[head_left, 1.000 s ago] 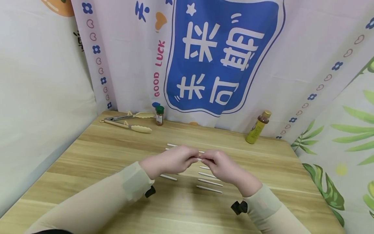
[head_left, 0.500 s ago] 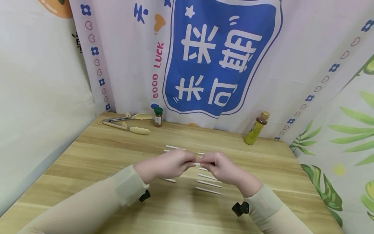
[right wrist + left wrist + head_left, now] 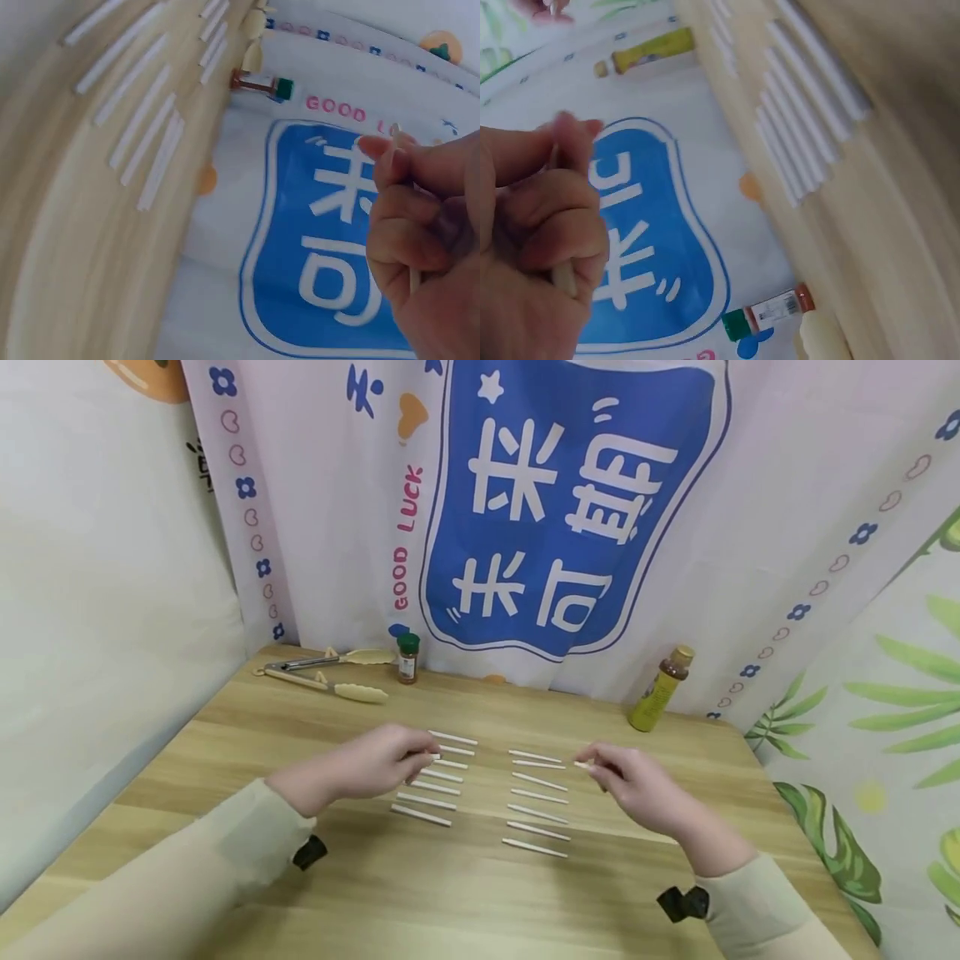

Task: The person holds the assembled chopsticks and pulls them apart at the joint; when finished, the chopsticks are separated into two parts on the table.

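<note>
My left hand [image 3: 390, 762] is curled around a thin white stick [image 3: 564, 279], whose end shows below the fingers in the left wrist view. It hovers beside the left column of white sticks [image 3: 423, 816]. To the right, my right hand [image 3: 630, 781] pinches another slim white stick [image 3: 582, 765] between thumb and forefinger; its lower end pokes out under the curled fingers in the right wrist view. Between the hands lies a second column of white sticks [image 3: 536, 850], several with a narrower tip. Most of each held stick is hidden by the fingers.
At the back left of the wooden table [image 3: 480, 910] lie spread tongs [image 3: 326, 677] with cream tips. Beside them stands a small green-capped jar [image 3: 408, 660]. A yellow bottle [image 3: 660, 690] stands at the back right, in front of the printed curtain [image 3: 750, 527].
Both hands were together over the middle, holding one white stick between them. They have since moved apart, left and right, each with a white stick, uncovering the two columns.
</note>
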`<state>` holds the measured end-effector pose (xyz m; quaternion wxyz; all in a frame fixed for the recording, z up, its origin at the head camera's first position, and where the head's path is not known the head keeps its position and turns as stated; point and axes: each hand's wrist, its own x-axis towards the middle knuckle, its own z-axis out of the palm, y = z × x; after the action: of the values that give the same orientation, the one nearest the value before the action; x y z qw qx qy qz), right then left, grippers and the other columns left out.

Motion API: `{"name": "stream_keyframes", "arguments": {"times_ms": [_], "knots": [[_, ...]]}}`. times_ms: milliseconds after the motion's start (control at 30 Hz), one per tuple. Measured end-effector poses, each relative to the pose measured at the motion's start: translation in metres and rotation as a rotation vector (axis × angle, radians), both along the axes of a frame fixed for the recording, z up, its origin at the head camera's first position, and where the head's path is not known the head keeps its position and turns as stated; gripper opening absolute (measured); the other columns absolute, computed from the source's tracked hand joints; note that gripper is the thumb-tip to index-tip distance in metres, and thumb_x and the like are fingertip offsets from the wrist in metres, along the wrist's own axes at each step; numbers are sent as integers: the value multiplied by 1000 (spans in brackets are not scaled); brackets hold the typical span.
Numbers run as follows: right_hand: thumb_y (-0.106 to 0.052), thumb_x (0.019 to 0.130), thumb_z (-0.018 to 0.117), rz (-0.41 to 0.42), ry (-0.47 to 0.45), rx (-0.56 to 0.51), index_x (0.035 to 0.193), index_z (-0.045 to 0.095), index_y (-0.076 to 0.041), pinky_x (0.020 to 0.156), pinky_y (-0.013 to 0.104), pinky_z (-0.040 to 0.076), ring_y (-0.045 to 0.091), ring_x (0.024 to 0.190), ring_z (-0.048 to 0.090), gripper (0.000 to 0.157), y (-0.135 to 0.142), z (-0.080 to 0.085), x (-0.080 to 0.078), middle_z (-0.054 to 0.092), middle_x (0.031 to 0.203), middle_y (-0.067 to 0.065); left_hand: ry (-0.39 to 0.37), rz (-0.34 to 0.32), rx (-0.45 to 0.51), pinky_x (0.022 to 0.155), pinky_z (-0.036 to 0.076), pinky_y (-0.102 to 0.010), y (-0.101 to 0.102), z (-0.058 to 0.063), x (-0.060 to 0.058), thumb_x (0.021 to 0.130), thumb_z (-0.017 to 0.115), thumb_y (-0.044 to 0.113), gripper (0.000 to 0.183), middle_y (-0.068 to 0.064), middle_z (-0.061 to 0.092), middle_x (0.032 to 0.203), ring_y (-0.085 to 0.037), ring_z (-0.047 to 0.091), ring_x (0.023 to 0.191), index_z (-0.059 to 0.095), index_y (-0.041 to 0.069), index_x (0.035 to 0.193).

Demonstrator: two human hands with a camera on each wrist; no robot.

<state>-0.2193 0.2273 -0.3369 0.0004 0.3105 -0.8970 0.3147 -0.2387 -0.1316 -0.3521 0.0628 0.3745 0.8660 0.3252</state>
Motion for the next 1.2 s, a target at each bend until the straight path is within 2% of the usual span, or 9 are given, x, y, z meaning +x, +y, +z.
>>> {"name": "stream_keyframes", "arguments": {"times_ms": [67, 167, 233, 400, 500, 633, 1033, 1133, 1200], "knots": [[-2, 99, 57, 30, -16, 35, 101, 65, -10, 53, 27, 43, 7, 59, 45, 12, -5, -5, 4, 52, 73, -4, 29, -38, -49, 66, 51, -32, -1, -7, 0, 100, 53, 1, 18, 2, 59, 81, -9, 54, 71, 68, -1, 109], [-4, 96, 62, 100, -8, 123, 91, 62, -13, 60, 28, 46, 7, 69, 49, 10, -25, -18, 10, 52, 79, -8, 105, -104, -110, 69, 50, -28, 5, -18, 5, 97, 57, -1, 15, 4, 56, 86, -8, 52, 77, 70, 0, 103], [-6, 93, 66, 123, 3, 192, 87, 63, -15, 63, 28, 46, 7, 72, 49, 12, -38, -28, 14, 52, 80, -10, 141, -123, -139, 65, 48, -26, 10, -25, 9, 94, 62, -1, 10, 5, 55, 81, -7, 51, 72, 70, 3, 91], [-5, 86, 74, 123, 14, 331, 79, 60, -16, 59, 25, 42, 5, 65, 46, 19, -61, -49, 20, 49, 71, -12, 191, -107, -235, 55, 42, -24, 17, -42, 13, 85, 72, 1, 24, 11, 51, 67, -4, 45, 60, 59, 15, 70], [-8, 85, 76, 125, 3, 367, 76, 56, -17, 56, 24, 40, 4, 61, 44, 23, -69, -59, 20, 48, 67, -13, 228, -80, -306, 53, 38, -25, 17, -51, 12, 81, 76, 5, 31, 13, 45, 62, -5, 42, 57, 52, 19, 66], [-12, 85, 77, 117, 7, 398, 75, 52, -19, 55, 24, 39, 4, 61, 44, 28, -76, -70, 20, 46, 67, -13, 258, -67, -329, 53, 38, -26, 18, -59, 10, 80, 79, 8, 35, 13, 44, 62, -5, 42, 57, 50, 20, 65], [-12, 84, 77, 99, 23, 417, 75, 54, -19, 57, 24, 40, 4, 63, 45, 27, -77, -82, 19, 47, 70, -12, 274, -78, -328, 55, 40, -25, 20, -65, 13, 80, 80, 8, 34, 14, 44, 65, -4, 43, 59, 52, 22, 65], [-11, 84, 78, 97, 35, 397, 77, 56, -18, 58, 25, 41, 4, 65, 46, 24, -75, -79, 20, 49, 72, -11, 273, -83, -296, 56, 42, -24, 18, -63, 13, 80, 80, 11, 27, 12, 47, 70, -4, 45, 62, 58, 20, 69], [-13, 85, 76, 80, 43, 366, 80, 59, -17, 61, 26, 43, 5, 68, 49, 18, -71, -72, 19, 52, 76, -10, 296, -81, -258, 61, 46, -26, 16, -58, 11, 81, 80, 12, 16, 9, 52, 76, -6, 50, 67, 65, 17, 76]]}}
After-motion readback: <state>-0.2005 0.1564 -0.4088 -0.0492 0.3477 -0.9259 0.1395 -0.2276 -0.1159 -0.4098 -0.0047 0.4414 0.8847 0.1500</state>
